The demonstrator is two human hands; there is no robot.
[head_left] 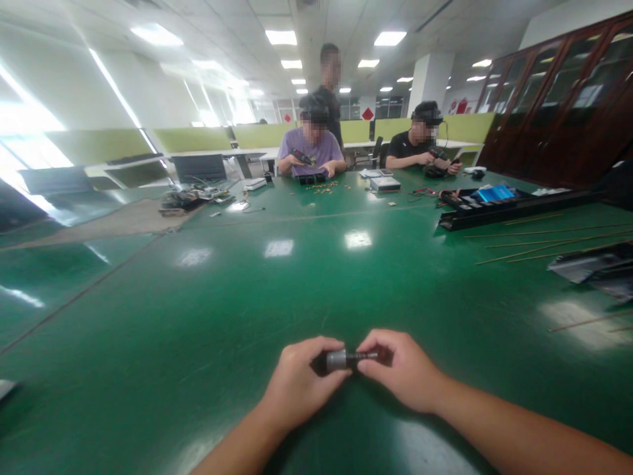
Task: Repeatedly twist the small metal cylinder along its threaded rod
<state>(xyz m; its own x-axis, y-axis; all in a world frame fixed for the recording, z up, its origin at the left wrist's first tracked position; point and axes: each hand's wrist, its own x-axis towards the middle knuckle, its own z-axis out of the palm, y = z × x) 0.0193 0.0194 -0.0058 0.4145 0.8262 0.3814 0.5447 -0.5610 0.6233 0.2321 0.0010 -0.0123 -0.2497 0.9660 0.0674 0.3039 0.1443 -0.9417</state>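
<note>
Low over the green table [237, 290], my left hand [301, 379] wraps its thumb and fingers around a small grey-and-black metal cylinder with a thin shaft [337, 359]. The cylinder lies sideways, its shaft pointing right. My right hand [403, 369] pinches the shaft's thin end between thumb and fingertips. Something dark reddish shows inside the curl of the right fingers, too blurred to name. My left palm hides the cylinder's other end, so its exact kind cannot be told.
Across the table sit two people, one in a purple shirt [321, 148] and one in black [403, 148]; another stands behind. Small brass-coloured pieces [324, 190] lie scattered there. Thin rods [539, 247] and long black trays [519, 211] are at the right, tangled parts [192, 196] far left.
</note>
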